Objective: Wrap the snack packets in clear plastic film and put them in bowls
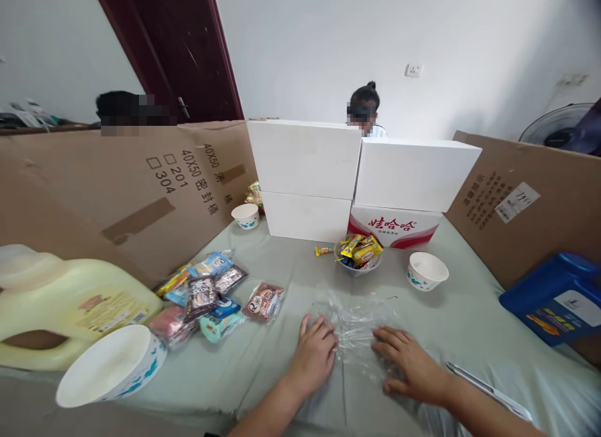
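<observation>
A crumpled sheet of clear plastic film [354, 334] lies on the cloth-covered table between my two hands. My left hand [315, 354] rests on the film's left side, its fingers somewhat bent and apart. On the other side, my right hand [413, 365] lies palm down with fingers stretched over the film's edge. Just beyond the film is a clear bowl [359, 271] filled with yellow-wrapped snacks [366, 250]. One small yellow packet [323, 251] lies beside that bowl. To the left of my left hand is a brown snack packet [263, 301].
Several wrapped snacks [203, 296] are piled left. White paper bowls stand near left [113, 365], back left [245, 216] and right [427, 271]. A yellowish jug [61, 305], a blue bottle [556, 299], a silver pen-like object [488, 390], white boxes [305, 161] and cardboard [61, 193] surround the area.
</observation>
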`<state>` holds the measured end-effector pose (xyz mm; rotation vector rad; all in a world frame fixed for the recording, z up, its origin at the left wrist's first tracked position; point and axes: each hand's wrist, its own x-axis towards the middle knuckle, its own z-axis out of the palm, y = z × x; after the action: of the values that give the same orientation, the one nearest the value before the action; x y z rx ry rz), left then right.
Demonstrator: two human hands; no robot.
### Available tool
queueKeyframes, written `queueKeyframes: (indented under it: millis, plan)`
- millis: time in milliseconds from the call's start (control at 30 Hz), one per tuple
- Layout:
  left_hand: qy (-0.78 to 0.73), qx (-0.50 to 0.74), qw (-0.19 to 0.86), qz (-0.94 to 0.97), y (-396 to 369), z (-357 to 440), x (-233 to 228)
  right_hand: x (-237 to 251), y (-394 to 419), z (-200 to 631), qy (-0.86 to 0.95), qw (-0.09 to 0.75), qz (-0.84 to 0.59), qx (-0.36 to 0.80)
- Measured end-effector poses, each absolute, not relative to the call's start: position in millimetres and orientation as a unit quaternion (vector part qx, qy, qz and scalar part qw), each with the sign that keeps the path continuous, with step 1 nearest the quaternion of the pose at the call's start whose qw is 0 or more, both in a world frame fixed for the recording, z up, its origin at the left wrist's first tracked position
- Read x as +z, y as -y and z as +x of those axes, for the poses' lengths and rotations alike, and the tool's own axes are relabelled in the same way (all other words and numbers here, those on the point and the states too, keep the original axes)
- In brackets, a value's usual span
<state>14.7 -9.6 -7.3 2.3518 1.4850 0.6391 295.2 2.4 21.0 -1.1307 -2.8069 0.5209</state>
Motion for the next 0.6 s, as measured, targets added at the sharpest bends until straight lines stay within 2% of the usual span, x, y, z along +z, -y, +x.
queueKeyframes:
  millis: [133,200,300,433,600]
  plan:
    - [-0.535,0.237,0.189,0.788,-35,-14,20,-11,25,312,0.893,0.055,-0.416,0.165]
    - [-0.621,0.239,0.119,0.737,-81,-19,41,-21,31,310,0.891,0.089,-0.425,0.137]
    - [-0.663,0.226,0.085,0.708,-156,-13,61,-31,34,304,0.894,0.144,-0.418,0.076]
    - [-0.666,0.190,0.087,0.716,-214,3,57,-37,30,303,0.905,0.181,-0.385,-0.009]
    - [-0.668,0.199,0.067,0.714,-227,1,52,-40,21,306,0.907,0.209,-0.348,-0.112]
